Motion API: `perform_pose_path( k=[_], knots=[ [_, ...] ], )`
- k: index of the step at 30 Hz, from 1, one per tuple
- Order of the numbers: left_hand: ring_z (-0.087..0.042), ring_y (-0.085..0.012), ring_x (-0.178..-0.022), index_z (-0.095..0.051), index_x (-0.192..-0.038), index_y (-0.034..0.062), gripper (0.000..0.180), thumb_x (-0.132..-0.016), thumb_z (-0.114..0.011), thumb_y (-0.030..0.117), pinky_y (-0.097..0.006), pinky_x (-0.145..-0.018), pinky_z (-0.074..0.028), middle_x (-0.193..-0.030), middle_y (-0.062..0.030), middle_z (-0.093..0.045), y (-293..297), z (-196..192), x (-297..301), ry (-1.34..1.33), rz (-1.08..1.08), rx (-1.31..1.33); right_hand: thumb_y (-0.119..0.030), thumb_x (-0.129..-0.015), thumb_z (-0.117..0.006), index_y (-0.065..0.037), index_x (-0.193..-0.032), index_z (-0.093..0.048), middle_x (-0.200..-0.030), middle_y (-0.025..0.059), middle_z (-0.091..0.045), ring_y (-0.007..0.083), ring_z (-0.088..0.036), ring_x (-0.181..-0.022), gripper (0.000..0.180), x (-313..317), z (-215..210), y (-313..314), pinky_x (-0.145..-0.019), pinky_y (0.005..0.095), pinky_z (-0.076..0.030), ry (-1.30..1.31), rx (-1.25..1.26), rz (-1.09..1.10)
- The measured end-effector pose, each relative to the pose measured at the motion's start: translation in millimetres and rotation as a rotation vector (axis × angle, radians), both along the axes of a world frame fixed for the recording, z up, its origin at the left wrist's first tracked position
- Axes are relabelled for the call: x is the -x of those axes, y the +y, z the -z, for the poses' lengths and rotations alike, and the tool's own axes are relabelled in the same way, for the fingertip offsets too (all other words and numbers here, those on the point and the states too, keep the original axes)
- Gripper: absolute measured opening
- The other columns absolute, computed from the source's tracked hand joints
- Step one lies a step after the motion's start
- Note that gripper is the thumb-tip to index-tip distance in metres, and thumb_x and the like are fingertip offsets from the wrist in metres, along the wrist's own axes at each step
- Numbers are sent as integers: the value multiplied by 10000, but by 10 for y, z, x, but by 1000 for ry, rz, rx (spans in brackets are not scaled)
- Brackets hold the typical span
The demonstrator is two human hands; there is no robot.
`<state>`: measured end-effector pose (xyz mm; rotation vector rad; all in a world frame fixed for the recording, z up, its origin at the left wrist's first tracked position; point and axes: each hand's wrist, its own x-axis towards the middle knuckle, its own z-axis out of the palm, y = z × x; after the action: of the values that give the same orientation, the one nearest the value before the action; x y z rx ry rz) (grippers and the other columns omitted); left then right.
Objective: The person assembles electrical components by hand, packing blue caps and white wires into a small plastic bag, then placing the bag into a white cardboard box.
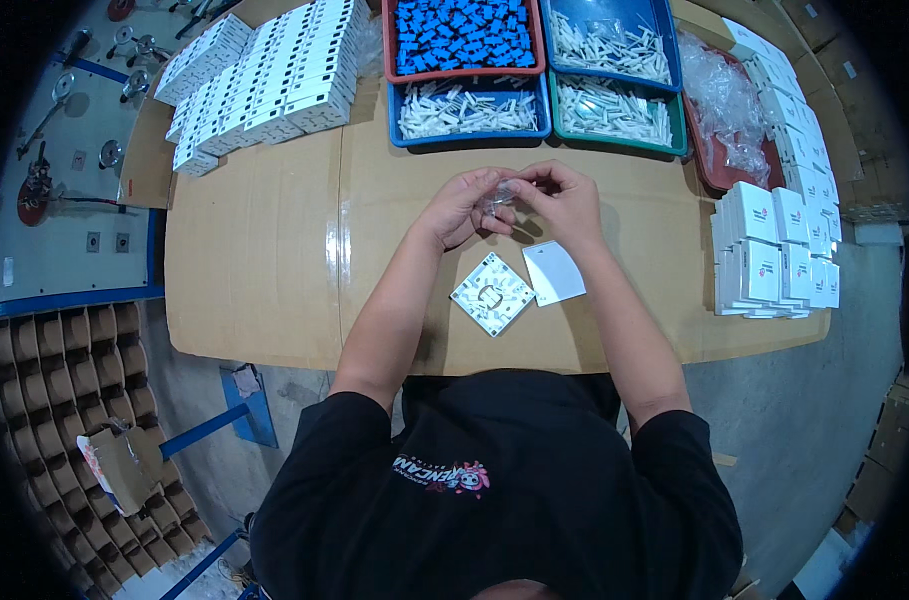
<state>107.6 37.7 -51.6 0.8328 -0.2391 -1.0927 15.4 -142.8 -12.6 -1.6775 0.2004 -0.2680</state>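
Above the middle of the table, my left hand [458, 209] is closed on a small crumpled clear plastic bag [497, 198]. My right hand [570, 206] pinches the same bag from the other side, thumb and fingers together. What the bag contains, if anything, is too small to make out. Nearer to me lies a white square plate [509, 309] turned cornerwise, with small parts and a dark curved piece on its face. Beside it, below my right hand, rests a plain white flat cover [555, 275] with one curved edge.
Stacked white square units [309, 85] stand at the back left. Behind my hands are a red bin of blue parts [462, 75], blue bins [469, 141] and a green bin [614, 146] of white pieces. Right are plastic bags [724, 100] in a red tray and stacked white boxes [759, 270].
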Motion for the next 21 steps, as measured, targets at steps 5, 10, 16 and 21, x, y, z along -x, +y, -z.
perform_pose_path(
  k=[5, 10, 16, 21],
  knots=[
    [-718, -175, -826, -566, -1310, 24, 491, -1015, -595, 416, -312, -671, -640, -1049, -90, -690, -13, -34, 4, -6, 17, -3, -108, -819, -825, -23, -991, -769, -894, 67, -740, 128, -683, -779, 200, 28, 27, 3, -690, 260, -540, -94, 132, -51],
    [-720, -171, -800, -562, -1310, 12, 479, -1025, -584, 397, -296, -649, -637, -1006, -104, -701, -17, 14, -7, -20, 14, -9, -82, -788, -825, -42, -987, -771, -982, 91, -713, 187, -697, -861, 210, 50, 111, -28, -727, 291, -553, -261, 239, -93],
    [-726, -172, -789, -566, -1298, 3, 428, -1037, -575, 342, -288, -644, -633, -999, -118, -708, -46, -41, 25, -4, 3, -15, -33, -796, -796, -12, -916, -731, -988, 83, -669, 184, -677, -854, 138, 81, 51, -58, -755, 284, -547, -224, 305, -116],
    [-724, -175, -770, -587, -1269, -2, 368, -1039, -580, 285, -276, -650, -624, -985, -123, -717, -19, 42, 146, -72, -158, -49, -40, -842, -778, 11, -935, -681, -989, 65, -664, 124, -653, -836, 143, 126, 192, -69, -722, 251, -529, -170, 111, 40]
  ],
)
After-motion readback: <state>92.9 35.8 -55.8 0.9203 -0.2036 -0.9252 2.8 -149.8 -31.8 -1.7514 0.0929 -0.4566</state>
